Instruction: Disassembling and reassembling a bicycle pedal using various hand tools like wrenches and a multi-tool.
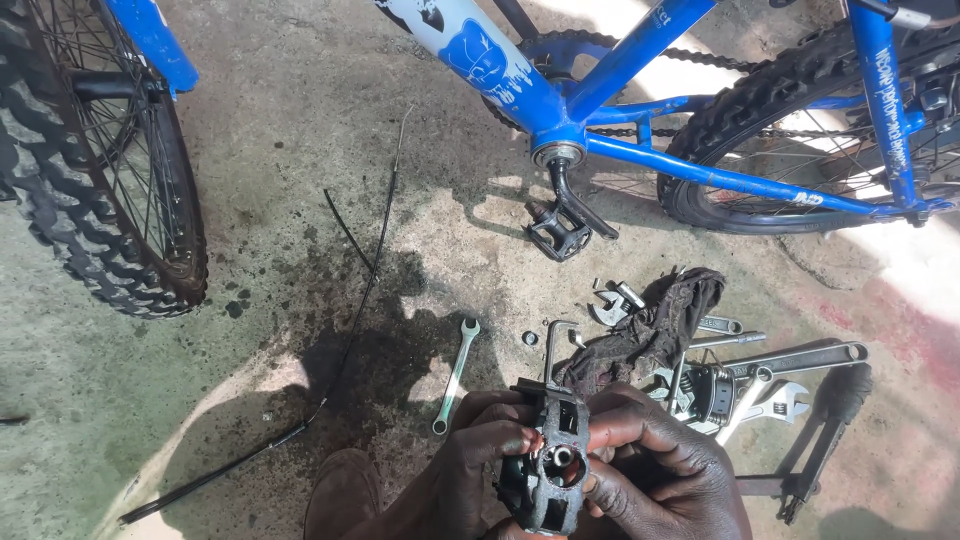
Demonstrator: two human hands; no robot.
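Both hands meet at the bottom edge of the view, wrapped around a black bicycle pedal (549,462). His left hand (478,455) has its fingers curled tight on the pedal's left side; the right hand (655,465) closes on the right side, thumb pressed by the round metal opening in the pedal's middle. Wrists and forearms are cut off by the frame, and the pedal's lower end is partly hidden behind the fingers. A brown shoe (342,490) pokes in just left of the hands, only its toe showing.

On the stained concrete floor (250,180) just beyond lies a spanner (455,374), and right of it a dark rag (650,330) draped over a heap of tools (760,385); what sits beneath the rag cannot be made out. An adjustable wrench (780,403) and a black handled tool lie at the heap's right. A thin black cable (345,320) trails across the oily patch.

Farther back stands a blue bicycle (600,90), its frame cut off at the top, with another pedal (558,230) hanging on its crank. A knobbly front wheel (100,170) is cropped at the left edge.
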